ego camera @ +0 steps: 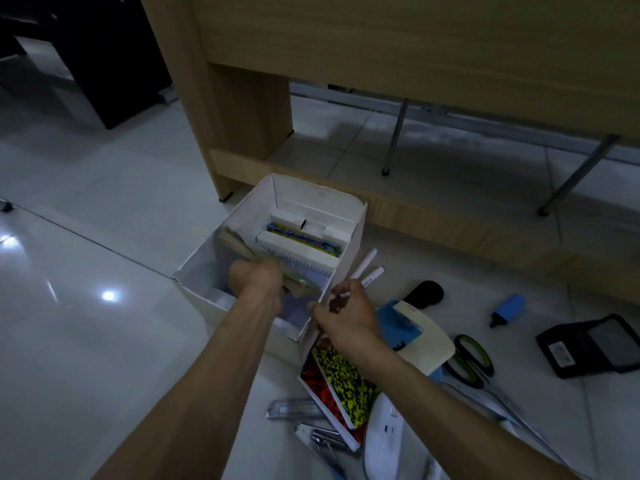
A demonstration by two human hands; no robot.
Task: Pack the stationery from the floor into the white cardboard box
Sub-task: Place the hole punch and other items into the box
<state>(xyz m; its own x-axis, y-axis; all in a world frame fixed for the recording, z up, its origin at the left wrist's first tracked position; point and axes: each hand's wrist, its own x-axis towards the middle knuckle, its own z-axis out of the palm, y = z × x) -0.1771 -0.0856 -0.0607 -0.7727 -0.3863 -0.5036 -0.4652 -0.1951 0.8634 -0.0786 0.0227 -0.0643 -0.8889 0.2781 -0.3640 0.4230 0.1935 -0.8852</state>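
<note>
Inside white cardboard box [353, 244], left hand [258, 280]; right hand [346, 313] gripping pens [367, 268].

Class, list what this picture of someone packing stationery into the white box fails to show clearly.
Head view only:
- Box floor: hidden by the left hand and forearm.
- Item the left hand grips: blurred, partly covered.
- Lower ends of the pens: hidden inside the right hand.
- White object: cut off by the bottom edge.
</note>
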